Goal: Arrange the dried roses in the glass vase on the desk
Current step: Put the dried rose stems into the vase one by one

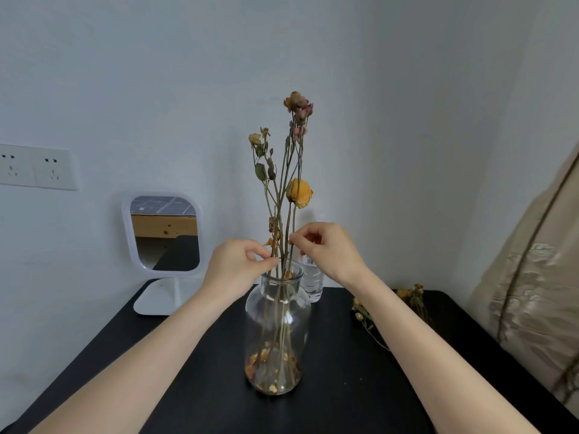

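On the black desk, near its middle, a clear vase is standing upright, and the roses are rising out of its narrow mouth in a loose bunch, their stems reaching down to the bottom, where crumbs of dried petal are lying. One yellow bloom is hanging about halfway up the bunch, smaller pale heads are sitting to its left, and pinkish ones are topping the tallest stems. The left hand is pinching a stem between thumb and forefinger just above the vase's rim, on the bunch's left side. The right hand is pinching a stem a little higher, on the right side, with its other fingers curling loosely; it appears to be holding a single stem, though the fingertips are partly hiding it. Both forearms are stretching forward above the desk on either side of the vase. Behind the vase and just to its right, a water bottle is standing, partly hidden by the right hand. More dried stems are lying on the desk at the far right. A white mirror is standing at the desk's back left corner, wall sockets are sitting farther left, and beige fabric is hanging at the right edge.
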The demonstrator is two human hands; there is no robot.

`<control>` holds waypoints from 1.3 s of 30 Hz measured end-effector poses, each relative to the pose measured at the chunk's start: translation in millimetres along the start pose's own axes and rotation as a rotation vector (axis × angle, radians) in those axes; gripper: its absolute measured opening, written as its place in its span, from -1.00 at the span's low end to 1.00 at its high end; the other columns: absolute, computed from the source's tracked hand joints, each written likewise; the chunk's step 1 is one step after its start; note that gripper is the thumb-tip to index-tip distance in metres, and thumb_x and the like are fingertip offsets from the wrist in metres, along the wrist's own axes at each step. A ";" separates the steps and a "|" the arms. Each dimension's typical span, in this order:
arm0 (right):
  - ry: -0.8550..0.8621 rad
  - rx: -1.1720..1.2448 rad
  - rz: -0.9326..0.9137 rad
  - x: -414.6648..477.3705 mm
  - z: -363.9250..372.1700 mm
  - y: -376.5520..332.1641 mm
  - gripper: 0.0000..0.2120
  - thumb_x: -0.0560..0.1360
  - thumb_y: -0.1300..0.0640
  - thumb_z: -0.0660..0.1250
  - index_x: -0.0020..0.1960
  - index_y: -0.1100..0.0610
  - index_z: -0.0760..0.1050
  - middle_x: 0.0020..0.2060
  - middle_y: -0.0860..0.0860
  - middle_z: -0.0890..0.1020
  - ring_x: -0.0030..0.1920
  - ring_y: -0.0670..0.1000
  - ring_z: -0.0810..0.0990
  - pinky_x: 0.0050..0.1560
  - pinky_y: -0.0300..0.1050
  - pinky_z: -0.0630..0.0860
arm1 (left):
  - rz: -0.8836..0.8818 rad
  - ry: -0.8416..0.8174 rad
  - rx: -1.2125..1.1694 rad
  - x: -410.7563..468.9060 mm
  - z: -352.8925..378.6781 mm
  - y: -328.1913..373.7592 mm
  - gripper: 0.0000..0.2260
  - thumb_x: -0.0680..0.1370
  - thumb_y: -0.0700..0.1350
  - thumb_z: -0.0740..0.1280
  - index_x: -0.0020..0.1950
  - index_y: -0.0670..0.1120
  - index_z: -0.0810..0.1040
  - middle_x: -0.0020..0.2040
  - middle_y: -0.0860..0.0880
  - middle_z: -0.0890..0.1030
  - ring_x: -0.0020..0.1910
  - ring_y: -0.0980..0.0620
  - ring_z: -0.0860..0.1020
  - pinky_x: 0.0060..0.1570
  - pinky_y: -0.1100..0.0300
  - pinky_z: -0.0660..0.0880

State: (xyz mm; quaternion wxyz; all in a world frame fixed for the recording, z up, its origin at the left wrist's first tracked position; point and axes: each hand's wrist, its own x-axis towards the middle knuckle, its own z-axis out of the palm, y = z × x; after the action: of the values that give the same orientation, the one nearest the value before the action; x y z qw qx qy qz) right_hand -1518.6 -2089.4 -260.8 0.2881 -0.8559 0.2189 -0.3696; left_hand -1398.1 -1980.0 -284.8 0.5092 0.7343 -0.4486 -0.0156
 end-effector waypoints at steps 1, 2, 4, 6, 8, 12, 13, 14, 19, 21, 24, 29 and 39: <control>-0.005 -0.009 0.004 -0.8 1.1 1.4 -0.83 0.52 0.08 0.30 -0.13 0.14 0.63 -0.38 -0.11 0.57 -0.36 -0.16 0.48 -0.30 -0.36 0.40 | -0.005 -0.007 0.010 -0.5 0.4 -0.4 -0.92 0.41 -0.01 0.44 -0.21 0.00 0.64 -0.40 0.11 0.48 -0.32 0.13 0.47 -0.28 0.26 0.39; -0.009 -0.020 0.010 -1.6 2.1 2.8 -0.83 0.51 0.08 0.31 -0.15 0.14 0.62 -0.39 -0.11 0.56 -0.35 -0.15 0.48 -0.27 -0.32 0.42 | -0.009 -0.012 0.022 -0.9 1.1 -0.7 -0.91 0.41 -0.01 0.44 -0.22 -0.01 0.65 -0.39 0.14 0.49 -0.31 0.14 0.47 -0.28 0.25 0.38; -0.025 -0.056 0.018 -3.0 4.0 5.4 -0.82 0.50 0.07 0.32 -0.16 0.13 0.63 -0.38 -0.09 0.57 -0.35 -0.13 0.48 -0.24 -0.22 0.44 | -0.008 -0.002 0.054 -1.1 2.5 -1.2 -0.89 0.42 0.00 0.43 -0.21 -0.03 0.66 -0.37 0.16 0.49 -0.28 0.14 0.47 -0.24 0.22 0.38; -0.039 -0.090 0.013 -3.7 5.3 7.5 -0.82 0.50 0.04 0.33 -0.14 0.12 0.63 -0.34 -0.06 0.59 -0.36 -0.14 0.47 -0.25 -0.20 0.42 | 0.024 0.035 0.107 -1.3 3.8 0.2 -0.88 0.41 0.02 0.43 -0.19 -0.02 0.65 -0.38 0.19 0.45 -0.30 0.15 0.45 -0.26 0.23 0.37; -0.020 -0.093 0.013 -4.1 4.7 8.4 -0.82 0.48 0.01 0.36 -0.11 0.11 0.63 -0.34 -0.06 0.58 -0.37 -0.14 0.46 -0.28 -0.24 0.39 | 0.061 0.091 0.167 -3.9 4.7 4.3 -0.87 0.41 0.06 0.43 -0.19 0.03 0.58 -0.40 0.19 0.40 -0.34 0.14 0.42 -0.37 0.28 0.30; 0.033 -0.019 0.028 -8.0 0.1 10.9 -0.83 0.43 -0.01 0.42 -0.12 0.09 0.57 -0.39 -0.06 0.54 -0.40 -0.15 0.45 -0.35 -0.34 0.33 | 0.112 0.157 0.190 -18.1 8.8 11.3 -0.80 0.43 0.10 0.38 -0.23 0.05 0.42 -0.45 0.09 0.45 -0.41 0.12 0.47 -0.40 0.23 0.39; 0.035 -0.009 0.030 -10.5 -0.9 12.1 -0.84 0.43 0.00 0.42 -0.11 0.08 0.55 -0.39 -0.05 0.54 -0.40 -0.15 0.45 -0.35 -0.35 0.33 | 0.132 0.144 0.162 -25.0 11.4 12.2 -0.79 0.44 0.10 0.36 -0.26 0.04 0.41 -0.48 0.07 0.46 -0.43 0.11 0.49 -0.37 0.18 0.46; 0.037 0.003 0.032 -13.5 -2.1 13.5 -0.84 0.43 0.00 0.42 -0.10 0.07 0.54 -0.40 -0.05 0.53 -0.40 -0.14 0.46 -0.36 -0.36 0.33 | 0.153 0.117 0.128 -33.3 15.3 13.4 -0.79 0.45 0.09 0.35 -0.28 0.04 0.40 -0.51 0.04 0.47 -0.46 0.11 0.49 -0.33 0.12 0.51; 0.055 0.005 0.071 -39.9 -16.8 34.5 -0.87 0.48 0.01 0.35 -0.04 0.06 0.53 -0.42 -0.03 0.55 -0.43 -0.17 0.46 -0.40 -0.42 0.37 | 0.177 -0.156 0.018 -84.1 59.4 17.1 -0.79 0.45 0.12 0.31 -0.33 0.09 0.42 -0.51 0.17 0.49 -0.50 0.20 0.44 -0.38 0.25 0.40; 0.046 -0.045 0.125 -57.1 -28.7 52.3 -0.90 0.48 0.03 0.35 -0.05 0.03 0.53 -0.41 -0.03 0.56 -0.42 -0.18 0.47 -0.37 -0.40 0.38 | 0.144 -0.320 0.040 -99.3 84.6 16.1 -0.82 0.46 0.13 0.30 -0.29 0.10 0.45 -0.52 0.16 0.49 -0.48 0.20 0.46 -0.29 0.21 0.51; 0.055 -0.097 0.259 -88.0 -51.3 86.3 -0.95 0.45 0.06 0.40 -0.12 -0.01 0.54 -0.43 -0.09 0.55 -0.41 -0.22 0.51 -0.35 -0.44 0.40 | 0.058 -0.543 0.049 -113.9 124.8 14.4 -0.84 0.47 0.11 0.29 -0.27 0.10 0.46 -0.56 0.10 0.47 -0.47 0.19 0.46 -0.14 0.15 0.55; 0.072 -0.214 0.511 -139.9 -90.3 142.9 -0.95 0.46 0.05 0.40 -0.13 0.02 0.55 -0.40 -0.05 0.56 -0.32 -0.11 0.53 -0.31 -0.30 0.35 | -0.103 -0.690 -0.083 -119.3 191.0 14.9 -0.86 0.49 0.07 0.30 -0.13 0.02 0.52 -0.38 0.10 0.49 -0.39 0.16 0.45 -0.27 0.22 0.42; -0.041 -0.392 0.637 -176.7 -119.1 183.9 -0.90 0.41 0.01 0.43 -0.13 0.00 0.55 -0.43 -0.11 0.53 -0.37 -0.14 0.51 -0.32 -0.24 0.45 | -0.278 -0.633 -0.020 -106.9 262.1 19.0 -0.69 0.49 0.05 0.30 -0.37 -0.07 0.36 -0.41 0.02 0.44 -0.39 0.04 0.46 -0.36 0.17 0.36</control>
State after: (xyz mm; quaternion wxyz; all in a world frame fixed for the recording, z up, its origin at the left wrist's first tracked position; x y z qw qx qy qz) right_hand -1750.1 -2160.8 -403.9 0.2235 -0.7911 0.5349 -0.1953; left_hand -1599.9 -2101.7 -442.8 0.3448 0.7421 -0.4798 -0.3164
